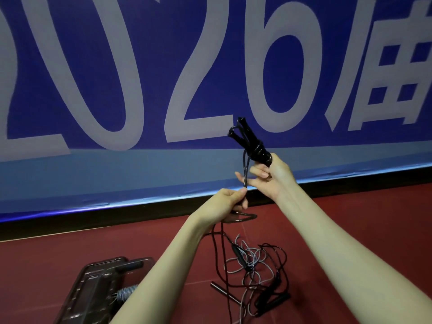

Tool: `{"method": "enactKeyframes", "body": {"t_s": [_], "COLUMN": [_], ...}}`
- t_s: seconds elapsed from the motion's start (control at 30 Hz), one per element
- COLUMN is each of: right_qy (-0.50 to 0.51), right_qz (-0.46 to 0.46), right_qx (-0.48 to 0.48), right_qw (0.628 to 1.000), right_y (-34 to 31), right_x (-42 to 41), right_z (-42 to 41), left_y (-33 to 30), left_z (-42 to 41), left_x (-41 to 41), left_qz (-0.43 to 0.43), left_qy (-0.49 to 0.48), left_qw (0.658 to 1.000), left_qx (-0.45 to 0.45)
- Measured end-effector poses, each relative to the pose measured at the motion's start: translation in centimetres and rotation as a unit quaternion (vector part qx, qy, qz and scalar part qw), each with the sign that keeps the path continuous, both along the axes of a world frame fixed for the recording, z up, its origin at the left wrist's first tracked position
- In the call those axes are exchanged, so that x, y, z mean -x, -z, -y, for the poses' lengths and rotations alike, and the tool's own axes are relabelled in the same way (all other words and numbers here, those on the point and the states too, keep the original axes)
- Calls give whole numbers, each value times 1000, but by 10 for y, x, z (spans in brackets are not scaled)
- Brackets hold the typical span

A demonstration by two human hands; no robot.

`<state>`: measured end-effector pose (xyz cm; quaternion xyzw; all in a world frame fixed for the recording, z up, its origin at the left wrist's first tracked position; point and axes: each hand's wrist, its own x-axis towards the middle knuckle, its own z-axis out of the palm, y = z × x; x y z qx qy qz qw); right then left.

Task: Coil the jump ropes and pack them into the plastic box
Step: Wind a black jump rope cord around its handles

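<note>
Plastic box (93, 291) lies low, left of the left hand (230, 203). Left hand pinches the black jump rope's (245, 169) doubled cord; strands run up-right into the right hand (273, 177), which grips the paired handles (243, 133), tilted up-left, cord wound round them. Loose ropes (254, 267) lie below both hands. Banner (233, 66) reads "026".

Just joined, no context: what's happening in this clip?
A person is coiling a black jump rope. The right hand holds its paired handles with the cord wound round them, while the left hand pinches the loose cord below. More ropes lie tangled on the red floor. The plastic box at lower left already holds some rope.
</note>
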<state>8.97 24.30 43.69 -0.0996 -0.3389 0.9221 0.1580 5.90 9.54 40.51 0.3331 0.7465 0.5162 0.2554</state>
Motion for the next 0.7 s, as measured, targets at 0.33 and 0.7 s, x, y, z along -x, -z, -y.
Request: {"method": "enactKeyframes", "body": {"t_s": [0.33,0.7], "right_qy": [94,139], "right_qz": [77,69], "right_qx": [-42,-70], "right_qw": [992,985], "right_y": [2,2], "right_x": [7,10], "right_z": [-7,4], "left_y": [42,55], "left_z": [23,62], "left_x": [24,58], "left_qz": [-105,9], "left_qy": [-41,-107], "left_qw": [993,990], "left_qx": [21,-95]}}
